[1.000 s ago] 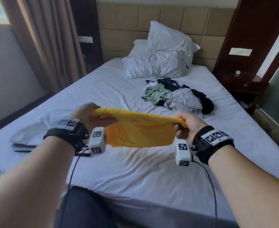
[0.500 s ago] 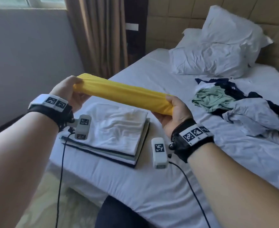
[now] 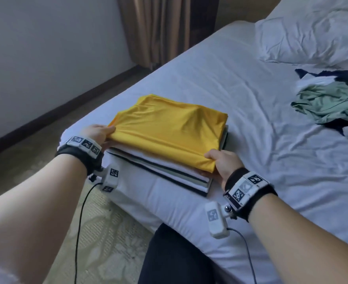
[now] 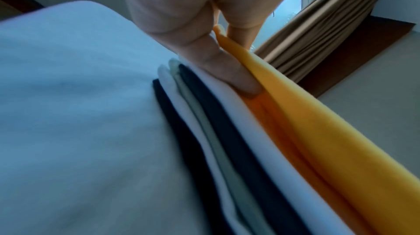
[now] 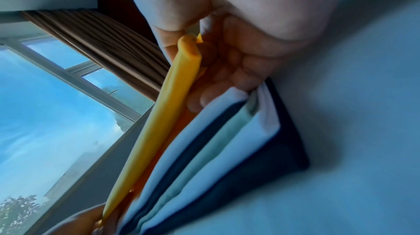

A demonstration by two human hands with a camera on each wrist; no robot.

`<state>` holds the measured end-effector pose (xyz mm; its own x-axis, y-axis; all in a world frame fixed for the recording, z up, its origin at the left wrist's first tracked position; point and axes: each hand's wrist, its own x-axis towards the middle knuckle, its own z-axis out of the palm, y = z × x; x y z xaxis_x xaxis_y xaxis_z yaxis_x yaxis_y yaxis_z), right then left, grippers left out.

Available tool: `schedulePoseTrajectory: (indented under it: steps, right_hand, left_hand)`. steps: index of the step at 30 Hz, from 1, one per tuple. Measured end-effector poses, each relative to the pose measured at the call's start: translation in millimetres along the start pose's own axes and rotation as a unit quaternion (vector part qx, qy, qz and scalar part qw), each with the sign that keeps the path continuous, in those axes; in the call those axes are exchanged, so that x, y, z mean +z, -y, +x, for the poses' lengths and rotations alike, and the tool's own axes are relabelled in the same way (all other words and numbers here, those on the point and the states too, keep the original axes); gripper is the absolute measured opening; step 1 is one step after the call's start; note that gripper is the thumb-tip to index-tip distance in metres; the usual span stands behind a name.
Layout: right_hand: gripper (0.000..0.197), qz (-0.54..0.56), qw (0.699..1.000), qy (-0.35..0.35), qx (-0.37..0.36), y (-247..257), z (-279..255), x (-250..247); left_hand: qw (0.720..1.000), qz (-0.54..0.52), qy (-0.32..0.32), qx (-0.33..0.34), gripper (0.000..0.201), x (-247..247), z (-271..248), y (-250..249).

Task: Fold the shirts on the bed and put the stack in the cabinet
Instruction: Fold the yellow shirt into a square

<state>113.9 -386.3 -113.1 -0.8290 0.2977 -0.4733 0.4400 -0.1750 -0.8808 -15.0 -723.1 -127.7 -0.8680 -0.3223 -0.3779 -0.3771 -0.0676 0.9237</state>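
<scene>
A folded yellow shirt [image 3: 167, 130] lies on top of a stack of folded shirts [image 3: 165, 171] at the bed's near left corner. My left hand [image 3: 99, 134] pinches the yellow shirt's near left corner. My right hand [image 3: 220, 160] pinches its near right corner. In the left wrist view my thumb [image 4: 218, 62] lies under the yellow cloth [image 4: 318, 131], above the white, grey and dark layers [image 4: 204, 131]. In the right wrist view my fingers [image 5: 227, 70] curl under the yellow edge [image 5: 172, 95], over the stack [image 5: 227, 140].
A heap of unfolded clothes [image 3: 329, 103], green, dark and white, lies on the white bed sheet [image 3: 251, 99] to the right. Pillows [image 3: 312, 31] are at the head end. Brown curtains [image 3: 160, 27] and a grey wall stand beyond the bed's left edge, with patterned floor [image 3: 107, 232] below.
The yellow shirt was held up in the air between both hands; now it has come down left onto the folded stack. My view has turned left and down.
</scene>
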Motion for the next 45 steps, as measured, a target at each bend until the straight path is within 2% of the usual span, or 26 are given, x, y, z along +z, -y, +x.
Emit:
schedulePoseTrajectory:
  steps: [2, 3, 4, 5, 7, 8, 9, 10, 12, 14, 15, 17, 19, 20, 24, 31, 36, 39, 43, 45]
  right_hand:
    - [0.015, -0.047, 0.999, -0.012, -0.006, -3.1, -0.9, -1.4]
    - [0.015, -0.080, 0.997, -0.016, -0.012, -5.0, -1.7, -2.5]
    - [0.015, -0.123, 0.992, -0.019, -0.020, -5.7, -3.0, -3.7]
    - [0.017, -0.173, 0.984, -0.030, -0.032, -6.1, -2.8, -5.5]
    - [0.030, -0.283, 0.952, -0.080, -0.080, -3.0, -1.2, -9.1]
    - [0.034, -0.326, 0.932, -0.106, -0.113, 0.3, 0.5, -9.4]
    - [0.034, -0.358, 0.913, -0.125, -0.153, 5.9, 0.8, -9.0]
    - [0.032, -0.385, 0.891, -0.136, -0.200, 11.8, 2.3, -8.3]
    - [0.032, -0.452, 0.832, -0.128, -0.295, 22.9, 7.7, -4.9]
    - [0.045, -0.527, 0.768, -0.069, -0.357, 34.5, 13.1, 3.0]
    - [0.052, -0.565, 0.736, -0.031, -0.371, 38.9, 17.2, 8.7]
    - [0.061, -0.646, 0.669, 0.027, -0.367, 43.7, 32.5, 19.5]
    - [0.065, -0.705, 0.624, 0.046, -0.335, 44.9, 52.3, 26.6]
    - [0.067, -0.720, 0.619, 0.052, -0.310, 43.9, 61.3, 29.5]
    - [0.072, -0.728, 0.638, 0.083, -0.236, 29.5, 90.6, 31.1]
    - [0.072, -0.715, 0.657, 0.086, -0.224, 22.6, 111.4, 36.4]
    - [0.073, -0.724, 0.649, 0.089, -0.214, 24.9, 109.7, 44.1]
    - [0.074, -0.713, 0.658, 0.095, -0.222, 31.1, 96.5, 43.3]
    - [0.073, -0.655, 0.694, 0.088, -0.285, 45.3, 57.9, 4.2]
    - [0.070, -0.650, 0.703, 0.056, -0.284, 48.9, 41.8, -36.5]
  left_hand:
    - [1.000, 0.028, 0.003, 0.007, 0.016, -4.0, -4.4, -3.9]
    - [0.996, 0.082, -0.006, 0.019, 0.017, -4.9, -7.4, -6.7]
    - [0.982, 0.179, -0.029, 0.043, 0.024, -4.7, -9.1, -10.1]
    - [0.954, 0.279, -0.064, 0.086, 0.035, -1.4, -11.5, -12.7]
    - [0.877, 0.403, -0.107, 0.238, 0.051, 16.0, -22.7, -15.9]
    - [0.840, 0.436, -0.095, 0.309, 0.056, 28.0, -31.2, -16.1]
    - [0.805, 0.476, -0.061, 0.348, 0.059, 40.8, -39.5, -14.8]
    - [0.778, 0.521, -0.014, 0.352, 0.062, 52.1, -42.8, -9.9]
    - [0.736, 0.609, 0.070, 0.288, 0.069, 67.6, -47.5, 5.4]
    - [0.709, 0.653, 0.112, 0.242, 0.075, 70.7, -46.0, 21.8]
    - [0.702, 0.662, 0.116, 0.235, 0.077, 69.3, -43.6, 28.1]
    - [0.706, 0.661, 0.119, 0.224, 0.079, 68.1, -38.5, 32.1]
    - [0.709, 0.661, 0.129, 0.211, 0.079, 69.9, -36.0, 32.3]
    - [0.710, 0.659, 0.133, 0.208, 0.079, 69.9, -35.8, 32.1]
    - [0.718, 0.651, 0.144, 0.200, 0.078, 72.9, -30.5, 36.8]
    - [0.727, 0.641, 0.151, 0.194, 0.080, 75.8, -18.8, 41.8]
    - [0.722, 0.651, 0.140, 0.188, 0.080, 76.9, -18.7, 41.9]
    - [0.717, 0.661, 0.134, 0.178, 0.081, 75.8, -28.9, 35.9]
    - [0.717, 0.667, 0.114, 0.167, 0.088, 78.3, -52.2, 12.1]
    - [0.718, 0.660, 0.091, 0.202, 0.090, 96.3, -72.1, -4.0]
